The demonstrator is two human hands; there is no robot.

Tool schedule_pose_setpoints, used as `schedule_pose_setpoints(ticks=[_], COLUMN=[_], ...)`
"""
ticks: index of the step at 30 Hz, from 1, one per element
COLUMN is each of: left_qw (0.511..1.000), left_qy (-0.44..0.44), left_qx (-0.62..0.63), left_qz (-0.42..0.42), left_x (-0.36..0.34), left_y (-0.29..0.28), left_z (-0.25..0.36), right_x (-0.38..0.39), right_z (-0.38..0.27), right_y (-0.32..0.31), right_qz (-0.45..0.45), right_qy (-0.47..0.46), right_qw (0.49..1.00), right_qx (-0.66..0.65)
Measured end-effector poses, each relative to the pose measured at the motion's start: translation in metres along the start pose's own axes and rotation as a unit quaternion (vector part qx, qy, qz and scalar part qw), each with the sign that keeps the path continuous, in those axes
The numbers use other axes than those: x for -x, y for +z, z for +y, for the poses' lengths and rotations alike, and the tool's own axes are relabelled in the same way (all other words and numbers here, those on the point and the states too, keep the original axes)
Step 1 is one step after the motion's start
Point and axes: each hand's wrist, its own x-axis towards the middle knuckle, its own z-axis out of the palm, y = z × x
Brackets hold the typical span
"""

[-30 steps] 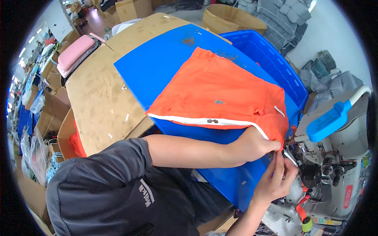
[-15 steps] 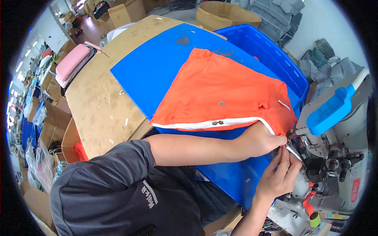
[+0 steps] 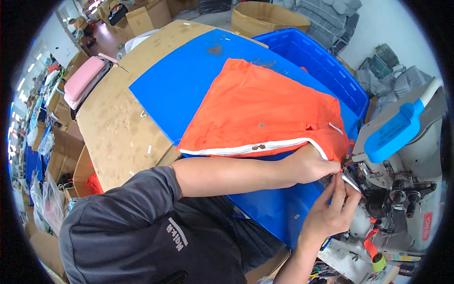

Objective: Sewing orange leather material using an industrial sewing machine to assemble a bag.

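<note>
An orange fabric piece [image 3: 265, 99] with a white-trimmed near edge lies spread on the blue board. Its right end gathers in at the sewing machine [image 3: 402, 189]. My left hand [image 3: 312, 165] is closed on the cloth's edge there, thumb and fingers pinching the orange fabric beside the white trim. Just below it, my right hand [image 3: 333, 208] has its fingertips bent together against the edge, next to a shiny metal plate [image 3: 351, 183] on the machine. What the right fingertips pinch is mostly hidden. A small dark clip-like piece [image 3: 258, 147] shows on the white trim.
The blue board [image 3: 161, 90] lies over a brown cardboard tabletop [image 3: 109, 118]. Behind stands a blue plastic bin [image 3: 326, 57]. A blue scoop-shaped tray [image 3: 392, 135] juts over the machine. A pink case [image 3: 85, 80] stands far left, near cardboard boxes. A roll of red ribbon [image 3: 378, 260] hangs low right.
The whole view has shifted slightly left. Both hands stay by the machine, with the right fingertips drawn a little nearer the left hand. The orange fabric lies almost as before.
</note>
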Motion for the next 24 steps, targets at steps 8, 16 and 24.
schedule_pose_setpoints(ticks=[8,16,24], left_qw=[0.995,0.989,0.996], left_qy=[0.089,0.106,0.030], left_qx=[-0.041,-0.095,-0.075], left_qz=[-0.020,-0.041,-0.045], left_x=[-0.005,-0.007,-0.011], left_y=[-0.003,-0.007,-0.005], left_z=[-0.016,-0.010,-0.022], right_x=[0.003,-0.003,-0.003], right_z=[-0.002,-0.013,-0.007], right_y=[0.002,-0.005,-0.002], right_qz=[0.011,-0.022,0.005], right_qy=[0.037,0.052,0.145], right_qw=[0.998,0.998,0.985], right_qx=[-0.043,0.011,-0.090])
